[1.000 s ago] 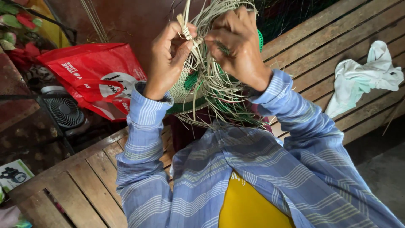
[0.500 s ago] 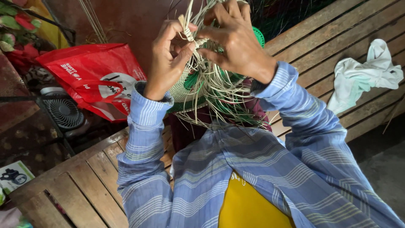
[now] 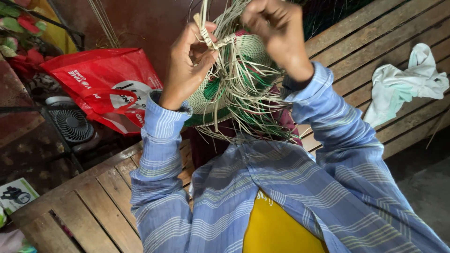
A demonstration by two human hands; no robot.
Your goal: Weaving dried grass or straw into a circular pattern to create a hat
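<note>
Nearby, red bag [image 3: 105, 89], fan [image 3: 71, 124], cloth [image 3: 405, 82]; both hands [image 3: 187, 65] grip woven basket [image 3: 234, 79] strands.

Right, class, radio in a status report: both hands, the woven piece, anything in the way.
Left hand pinching pale straw strands. Right hand gripping strands above round green-and-tan woven piece. Loose strand ends hanging over lap; nothing blocking.

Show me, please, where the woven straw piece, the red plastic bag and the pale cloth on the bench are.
woven straw piece [image 3: 253, 49], head view, on its tightly woven pale dome.
red plastic bag [image 3: 101, 77], head view, on its flat red side.
pale cloth [image 3: 403, 82], head view, on the crumpled middle.
</note>
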